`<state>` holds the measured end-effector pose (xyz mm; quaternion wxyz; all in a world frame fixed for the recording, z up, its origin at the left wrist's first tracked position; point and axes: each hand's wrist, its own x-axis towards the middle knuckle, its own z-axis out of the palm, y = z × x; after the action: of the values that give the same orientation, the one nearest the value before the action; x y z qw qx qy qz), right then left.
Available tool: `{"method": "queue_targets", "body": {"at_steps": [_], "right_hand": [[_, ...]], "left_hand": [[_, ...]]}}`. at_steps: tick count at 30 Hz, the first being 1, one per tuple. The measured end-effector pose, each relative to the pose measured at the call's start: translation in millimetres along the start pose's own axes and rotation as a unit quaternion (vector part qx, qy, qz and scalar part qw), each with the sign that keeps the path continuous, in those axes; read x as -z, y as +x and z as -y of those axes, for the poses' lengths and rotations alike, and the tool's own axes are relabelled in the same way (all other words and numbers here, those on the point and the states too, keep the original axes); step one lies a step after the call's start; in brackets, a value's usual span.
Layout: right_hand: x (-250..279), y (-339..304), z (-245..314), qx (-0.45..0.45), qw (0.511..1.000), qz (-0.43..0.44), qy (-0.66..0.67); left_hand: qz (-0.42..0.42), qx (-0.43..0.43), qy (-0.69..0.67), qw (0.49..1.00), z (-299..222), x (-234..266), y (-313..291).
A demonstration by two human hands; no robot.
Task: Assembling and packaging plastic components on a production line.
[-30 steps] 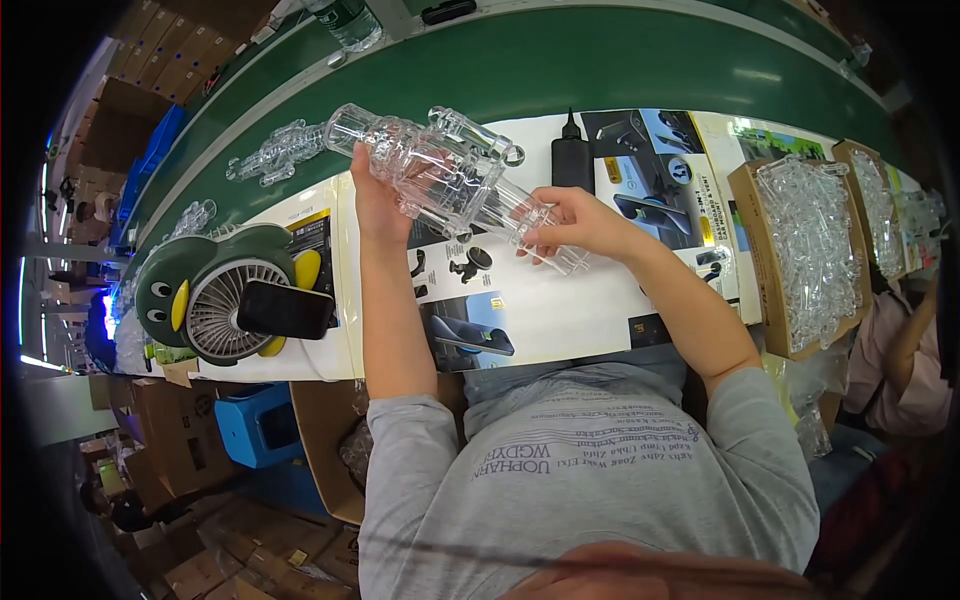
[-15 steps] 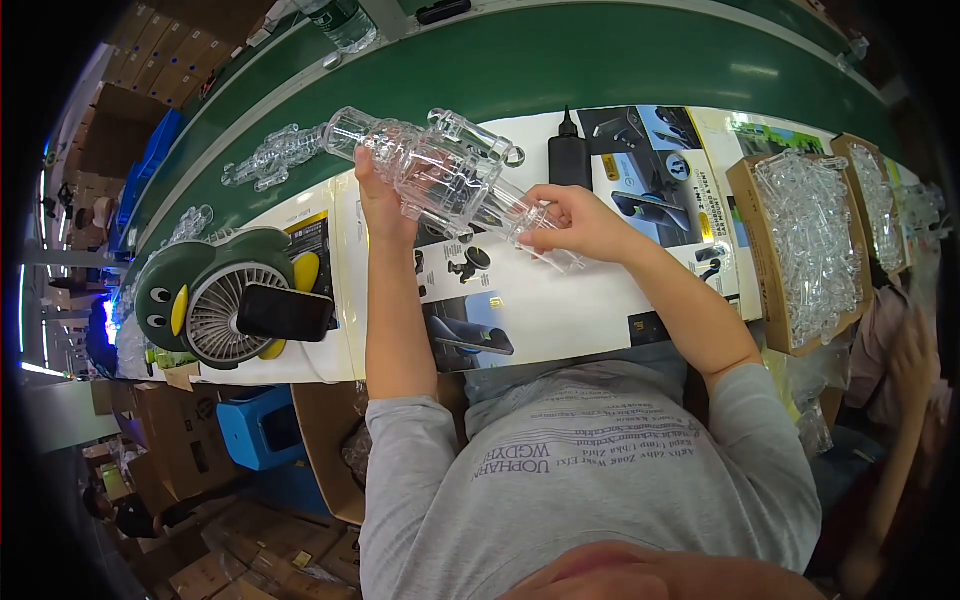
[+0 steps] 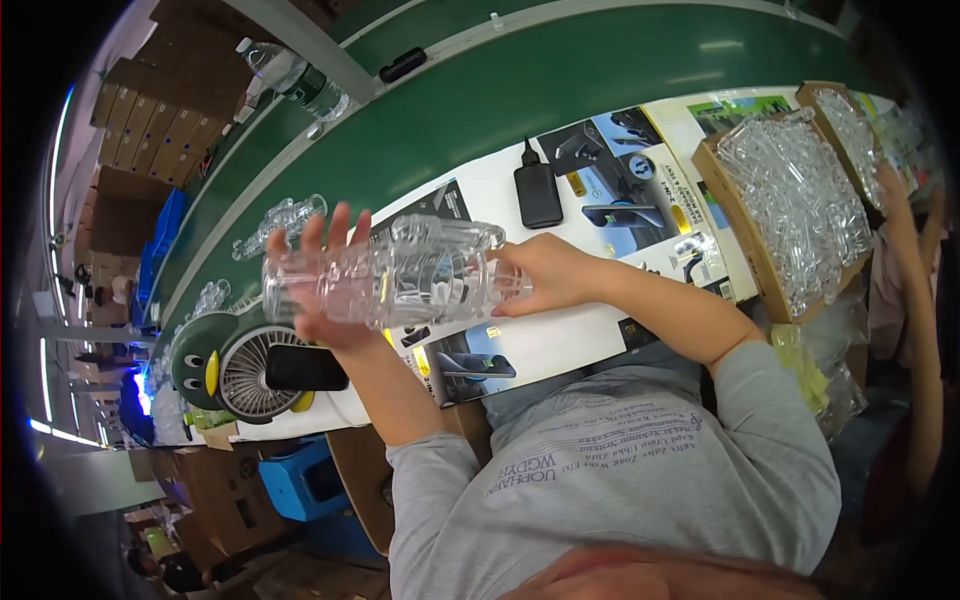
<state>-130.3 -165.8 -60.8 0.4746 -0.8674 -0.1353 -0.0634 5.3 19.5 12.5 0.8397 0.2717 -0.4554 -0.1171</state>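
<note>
My right hand (image 3: 548,275) pinches the right end of a clear, hollow, figure-shaped piece (image 3: 425,275) with knobbed and ribbed parts. The piece lies level above the table, its round, wide end to the left. Behind that wide end, my left hand (image 3: 335,300) shows through the clear wall. Its fingers are spread and stretched upward, not wrapped round the piece. A similar clear figure (image 3: 283,225) lies on the green table just beyond my left hand.
A black dropper bottle (image 3: 538,190) lies on the printed sheets (image 3: 560,345). At right stands a carton (image 3: 745,240) full of clear parts, with another person's arm (image 3: 905,230) beyond. A green fan (image 3: 195,365) with a black phone (image 3: 305,368) sits at left; a water bottle (image 3: 300,85) stands farther back.
The clear figure has swung from slanting to level and come nearer, toward the left. My left hand has loosened and spread its fingers; my right still grips the other end. The view has turned.
</note>
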Motion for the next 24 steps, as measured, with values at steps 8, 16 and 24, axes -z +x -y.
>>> {"method": "queue_targets", "body": {"at_steps": [8, 16, 24], "right_hand": [[-0.3, -0.7, 6.0, 0.005, 1.0, 0.007, 0.023], [-13.9, -8.5, 19.4, -0.002, 0.938, 0.166, 0.305], [-14.4, -9.1, 18.6, -0.01, 0.956, 0.133, 0.26]], "left_hand": [[-0.025, 0.069, -0.063, 0.995, -5.3, -12.9, 3.3], [-0.012, 0.038, -0.05, 0.998, -16.0, -41.9, -6.6], [-0.033, 0.01, -0.057, 0.998, -11.7, -45.0, -13.7]]}}
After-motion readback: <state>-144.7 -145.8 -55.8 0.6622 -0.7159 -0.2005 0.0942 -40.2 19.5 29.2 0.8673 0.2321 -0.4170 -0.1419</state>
